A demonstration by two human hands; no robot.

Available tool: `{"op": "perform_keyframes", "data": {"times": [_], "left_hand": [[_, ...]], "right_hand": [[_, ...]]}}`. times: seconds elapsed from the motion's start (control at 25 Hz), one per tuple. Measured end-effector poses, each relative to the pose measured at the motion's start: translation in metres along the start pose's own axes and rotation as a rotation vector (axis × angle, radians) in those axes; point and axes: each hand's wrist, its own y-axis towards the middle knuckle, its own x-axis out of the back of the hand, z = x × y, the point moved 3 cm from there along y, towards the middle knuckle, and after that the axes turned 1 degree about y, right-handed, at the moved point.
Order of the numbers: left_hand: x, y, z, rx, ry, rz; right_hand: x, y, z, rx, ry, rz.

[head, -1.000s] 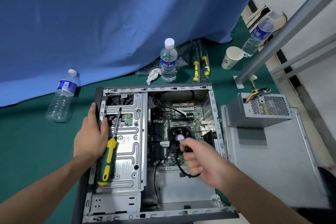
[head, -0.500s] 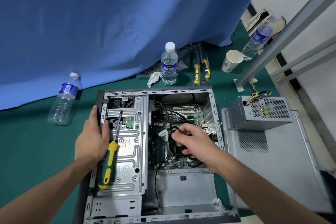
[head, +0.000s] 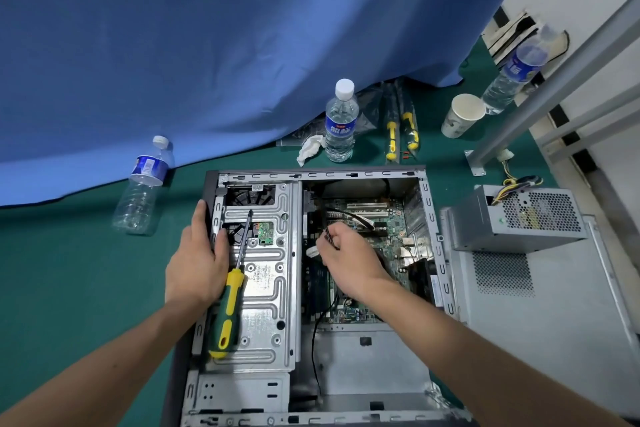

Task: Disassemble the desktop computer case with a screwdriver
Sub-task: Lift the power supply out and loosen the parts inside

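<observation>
Fingers (head: 330,239) of the right hand (head: 349,262) pinch a cable (head: 349,215), likely to unplug it; the left hand (head: 195,262), fingers straight, steadies the case (head: 429,218), screwdriver (head: 230,302) pinned beneath.

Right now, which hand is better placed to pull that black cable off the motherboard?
Right hand: it already pinches the black cable over the motherboard. The left hand is braced on the case's edge, beside the screwdriver.
</observation>
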Motion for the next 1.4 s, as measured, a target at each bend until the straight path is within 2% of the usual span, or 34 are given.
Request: {"op": "perform_keyframes", "data": {"times": [0.12,0.44,0.64,0.84,1.0,1.08,1.24,1.4], "left_hand": [[0.000,-0.001,-0.001,-0.002,-0.008,0.001],[0.000,-0.001,0.000,-0.004,0.003,0.011],[0.000,0.000,-0.001,-0.012,0.016,0.013],[0.001,-0.001,0.001,-0.017,-0.004,0.015],[0.000,0.001,0.002,0.014,-0.027,0.011],[0.000,0.000,0.002,0.010,-0.038,0.017],[0.003,0.006,0.004,0.020,-0.047,0.048],[0.006,0.055,-0.012,-0.037,-0.060,0.018]], "right_hand": [[0.001,-0.005,-0.001,0.004,-0.029,-0.047],[0.022,-0.009,0.004,0.006,-0.169,-0.047],[0.052,0.009,0.019,0.052,-0.297,-0.189],[0.060,0.025,0.029,0.057,-0.316,-0.329],[0.042,0.036,0.030,0.105,-0.165,-0.196],[0.032,0.041,0.029,0.146,-0.190,-0.151],[0.023,0.057,0.026,0.157,-0.318,-0.173],[0.019,0.072,0.020,0.083,-0.077,-0.127]]}}
